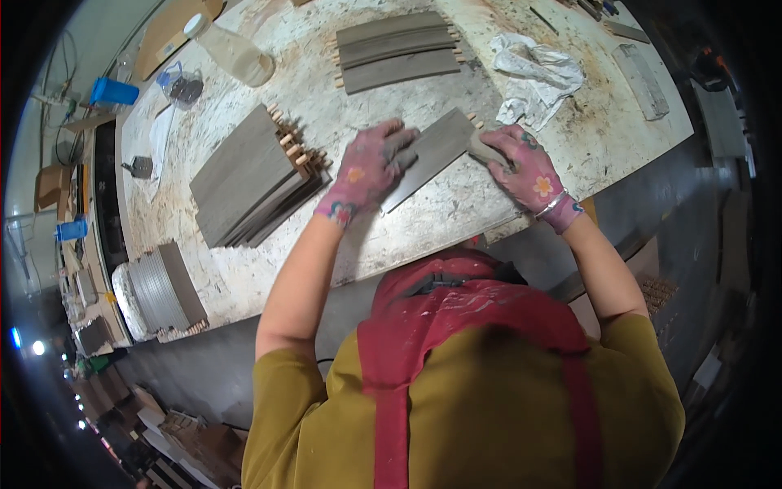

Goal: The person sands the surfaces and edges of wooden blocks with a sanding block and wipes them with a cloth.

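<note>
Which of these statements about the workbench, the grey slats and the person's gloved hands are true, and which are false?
1. The left hand presses on a grey slat. True.
2. Both hands are bare. False: both wear pink flowered gloves.
3. The right hand holds the crumpled white cloth. False: the cloth lies apart, farther back on the bench.
4. A stack of grey slats lies to the left of the left hand. True.

On the desk (pixel 244 285), a stack of boards (pixel 248 179) lies left of the single board (pixel 432 155), a rag (pixel 533 77) to its right, more boards (pixel 399 50) behind.
</note>
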Tool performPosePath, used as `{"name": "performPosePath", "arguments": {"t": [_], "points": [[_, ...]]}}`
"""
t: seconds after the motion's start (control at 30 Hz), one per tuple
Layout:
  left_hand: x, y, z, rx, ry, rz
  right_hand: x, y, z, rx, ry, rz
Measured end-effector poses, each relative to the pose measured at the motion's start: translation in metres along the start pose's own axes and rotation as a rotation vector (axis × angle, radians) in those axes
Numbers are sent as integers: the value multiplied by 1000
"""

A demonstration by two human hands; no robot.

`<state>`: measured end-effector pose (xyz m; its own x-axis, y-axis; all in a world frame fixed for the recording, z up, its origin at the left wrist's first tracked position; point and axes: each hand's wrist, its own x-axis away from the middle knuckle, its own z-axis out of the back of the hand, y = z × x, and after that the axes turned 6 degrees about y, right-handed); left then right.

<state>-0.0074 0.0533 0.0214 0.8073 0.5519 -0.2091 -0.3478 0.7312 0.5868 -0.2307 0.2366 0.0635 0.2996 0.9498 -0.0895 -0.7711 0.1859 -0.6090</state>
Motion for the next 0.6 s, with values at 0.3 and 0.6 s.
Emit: {"name": "performPosePath", "arguments": {"t": [0.3, 0.6], "points": [[-12, 5, -9, -114, 28, -111, 4, -2, -17, -422, 298, -265], [-10, -3, -20, -125, 58, -157, -5, 27, -25, -130, 255, -8]]}}
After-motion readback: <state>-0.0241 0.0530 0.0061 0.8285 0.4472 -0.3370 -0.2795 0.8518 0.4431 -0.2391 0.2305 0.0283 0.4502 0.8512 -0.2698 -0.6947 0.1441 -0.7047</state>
